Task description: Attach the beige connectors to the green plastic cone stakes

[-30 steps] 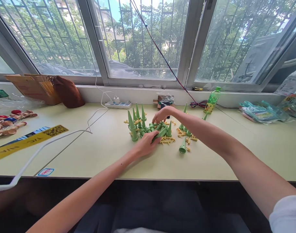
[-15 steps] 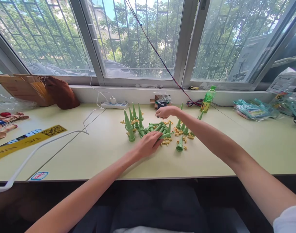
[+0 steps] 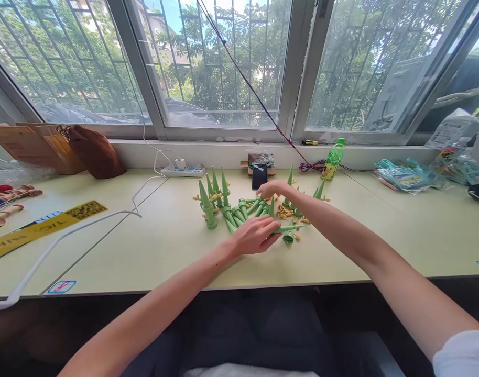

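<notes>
My left hand is closed around a green plant watering spike, whose pointed tip sticks out to the right. Under and behind that hand lies a heap of green spikes on their sides. My right hand reaches over the far side of the heap with its fingers bent downward and close together. What those fingers hold, if anything, is hidden. Small yellow valve pieces lie beneath my right forearm. One spike with its open end toward me rests in front of them.
Several upright spikes with yellow pieces stand left of the heap. Behind are a dark phone, a small open box, a power strip and a green bottle. A white cable crosses the left side.
My left hand has shifted right with the spike, whose tip now points right. My right hand rose from the heap, then came down again slightly farther right, uncovering the phone.
</notes>
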`<action>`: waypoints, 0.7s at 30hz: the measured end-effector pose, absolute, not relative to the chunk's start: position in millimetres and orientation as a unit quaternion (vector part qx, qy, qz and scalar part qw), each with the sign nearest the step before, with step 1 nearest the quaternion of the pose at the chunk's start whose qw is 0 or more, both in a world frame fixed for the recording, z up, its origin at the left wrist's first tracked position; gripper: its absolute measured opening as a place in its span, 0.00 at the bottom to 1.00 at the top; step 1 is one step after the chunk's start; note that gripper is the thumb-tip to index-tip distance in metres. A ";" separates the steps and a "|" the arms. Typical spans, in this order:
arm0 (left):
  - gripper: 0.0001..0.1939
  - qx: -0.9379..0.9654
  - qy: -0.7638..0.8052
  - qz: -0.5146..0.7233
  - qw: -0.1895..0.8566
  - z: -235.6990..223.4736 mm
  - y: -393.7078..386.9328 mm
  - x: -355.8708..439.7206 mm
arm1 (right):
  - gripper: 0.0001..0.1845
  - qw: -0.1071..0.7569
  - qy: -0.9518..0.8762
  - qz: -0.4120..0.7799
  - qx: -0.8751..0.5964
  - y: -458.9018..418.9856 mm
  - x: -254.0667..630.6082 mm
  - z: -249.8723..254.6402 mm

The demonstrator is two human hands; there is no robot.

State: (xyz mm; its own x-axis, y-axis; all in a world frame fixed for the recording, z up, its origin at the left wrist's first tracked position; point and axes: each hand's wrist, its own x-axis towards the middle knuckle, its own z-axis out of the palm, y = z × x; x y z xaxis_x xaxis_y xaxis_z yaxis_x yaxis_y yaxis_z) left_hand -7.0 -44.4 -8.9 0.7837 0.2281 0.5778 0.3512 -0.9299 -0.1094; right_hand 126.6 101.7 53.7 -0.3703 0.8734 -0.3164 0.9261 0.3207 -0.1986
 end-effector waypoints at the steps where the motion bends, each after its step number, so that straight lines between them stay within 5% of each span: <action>1: 0.10 -0.937 -0.155 -0.294 0.107 -9.5 -44.7 -9.6 | 0.23 0.097 0.807 -0.179 0.554 101.5 128.9 54.4; 11: 0.09 -0.920 -0.179 -0.337 0.089 -8.3 -45.2 -14.2 | 0.13 0.139 0.837 -0.141 0.510 81.7 150.1 56.1; 21: 0.11 -0.927 -0.190 -0.315 0.074 -7.6 -50.3 -11.5 | 0.23 0.131 0.858 -0.041 0.494 43.0 159.1 65.8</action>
State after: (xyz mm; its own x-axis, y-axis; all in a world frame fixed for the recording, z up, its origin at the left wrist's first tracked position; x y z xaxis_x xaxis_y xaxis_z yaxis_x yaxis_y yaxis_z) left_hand -11.5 -50.3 -7.6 0.7294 0.3063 0.6117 0.3993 -0.9167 -0.0171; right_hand 159.1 43.0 65.8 -0.4768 0.8380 -0.2655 0.8595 0.5078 0.0591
